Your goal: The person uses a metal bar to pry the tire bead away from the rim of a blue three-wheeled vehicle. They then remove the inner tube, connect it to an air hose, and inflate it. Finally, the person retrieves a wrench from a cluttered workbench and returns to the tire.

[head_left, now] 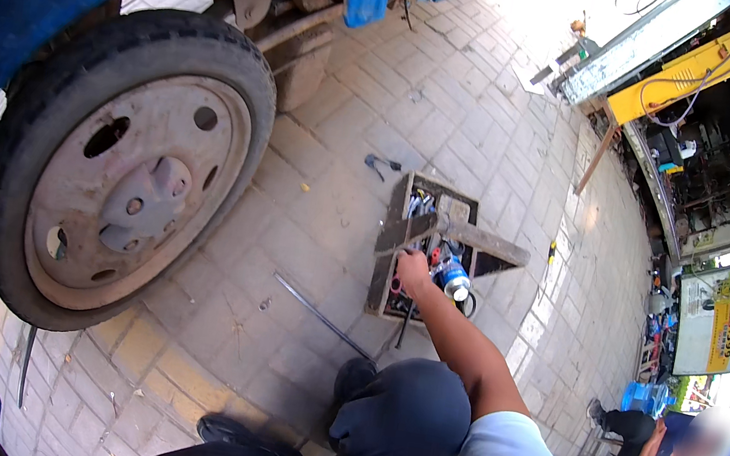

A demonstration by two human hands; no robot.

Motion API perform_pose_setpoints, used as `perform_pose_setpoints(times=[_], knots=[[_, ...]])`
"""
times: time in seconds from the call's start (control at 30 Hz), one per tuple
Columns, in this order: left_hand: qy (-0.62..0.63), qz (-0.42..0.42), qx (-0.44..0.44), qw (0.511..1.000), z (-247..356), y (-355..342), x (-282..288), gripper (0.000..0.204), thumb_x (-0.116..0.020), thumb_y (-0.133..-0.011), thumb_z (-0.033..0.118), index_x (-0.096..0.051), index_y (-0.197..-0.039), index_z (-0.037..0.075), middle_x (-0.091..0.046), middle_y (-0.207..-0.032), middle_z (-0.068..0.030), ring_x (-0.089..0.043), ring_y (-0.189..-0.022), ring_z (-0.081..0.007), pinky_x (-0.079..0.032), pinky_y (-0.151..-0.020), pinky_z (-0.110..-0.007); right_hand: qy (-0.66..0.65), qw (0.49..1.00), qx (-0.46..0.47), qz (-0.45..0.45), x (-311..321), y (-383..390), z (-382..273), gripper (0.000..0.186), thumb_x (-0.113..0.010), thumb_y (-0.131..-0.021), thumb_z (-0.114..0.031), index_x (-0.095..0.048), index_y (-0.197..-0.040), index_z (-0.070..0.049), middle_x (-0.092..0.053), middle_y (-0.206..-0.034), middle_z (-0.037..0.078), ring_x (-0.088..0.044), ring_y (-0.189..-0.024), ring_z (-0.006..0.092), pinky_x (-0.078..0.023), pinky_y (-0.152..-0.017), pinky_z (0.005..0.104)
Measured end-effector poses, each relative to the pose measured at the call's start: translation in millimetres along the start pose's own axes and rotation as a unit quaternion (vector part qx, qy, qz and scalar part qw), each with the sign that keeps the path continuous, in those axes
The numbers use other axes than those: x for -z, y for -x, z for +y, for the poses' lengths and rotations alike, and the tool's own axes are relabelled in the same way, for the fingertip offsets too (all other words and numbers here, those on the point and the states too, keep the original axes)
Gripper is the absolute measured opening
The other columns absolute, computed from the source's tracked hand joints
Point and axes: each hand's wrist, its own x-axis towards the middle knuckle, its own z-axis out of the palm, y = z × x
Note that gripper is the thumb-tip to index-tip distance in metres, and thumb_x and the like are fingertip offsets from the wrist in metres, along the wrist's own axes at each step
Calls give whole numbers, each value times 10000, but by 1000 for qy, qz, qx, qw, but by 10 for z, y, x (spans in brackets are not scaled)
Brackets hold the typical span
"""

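Right hand (413,272) is reaching into the rusty open metal toolbox (386,259) on the paving beside the dusty steel truck wheel (122,194), grip state unclear, so I'd be feeling past the blue-capped can (451,277) slowly

The toolbox (394,232) looks like rough, weathered wood with a dull plank handle. A can (452,278) inside it shows glossy blue metal with a bright silvery top. At nine o'clock, the wheel (126,171) has a matt black rubber tyre around a rusty, dusty steel rim. The paving (457,101) is rough matt stone blocks. A thin rod (324,319) looks like dark metal.
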Motion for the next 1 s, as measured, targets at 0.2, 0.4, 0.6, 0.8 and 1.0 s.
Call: perform_pose_setpoints(times=[0.2,0.4,0.6,0.8,1.0], knots=[[2,15,8,1000,151,2,93,268,-521,-975,284,-629,-958,39,-669,-906,-75,-614,-753,-135,-499,-680,-290,-184,957,-212,-79,-191,-160,-99,232,-449,-959,-222,-613,-954,-59,-565,-721,39,-456,-509,141,-346,-442,312],[7,24,10,1000,144,21,130,265,-521,-975,281,-628,-958,39,-668,-906,-75,-613,-754,-135,-499,-680,-290,-173,983,-59,26,-312,42,56,269,-472,-971,-273,-593,-952,-33,-559,-728,30,-465,-538,122,-372,-476,303],[12,11,5,1000,111,22,33,262,-522,-974,278,-628,-958,39,-667,-906,-75,-611,-754,-135,-498,-681,-290,-27,943,146,297,39,-178,25,279,-444,-981,-251,-542,-936,7,-539,-718,60,-545,-620,184,-447,-523,321],[40,40,9,998,-170,236,342,258,-522,-974,275,-627,-958,39,-666,-907,-75,-610,-754,-136,-498,-681,-290,-232,972,-34,30,86,1273,-362,293,-461,-982,-275,-498,-795,-53,-460,-591,-2,-424,-477,90,-346,-406,267],[46,36,12,998,-455,395,379,255,-523,-974,271,-626,-958,39,-665,-907,-75,-609,-754,-136,-498,-682,-291,39,994,105,-3,-385,1908,316,256,-563,-948,-249,-569,-876,-3,-572,-675,120,-554,-649,211,-448,-627,354]])
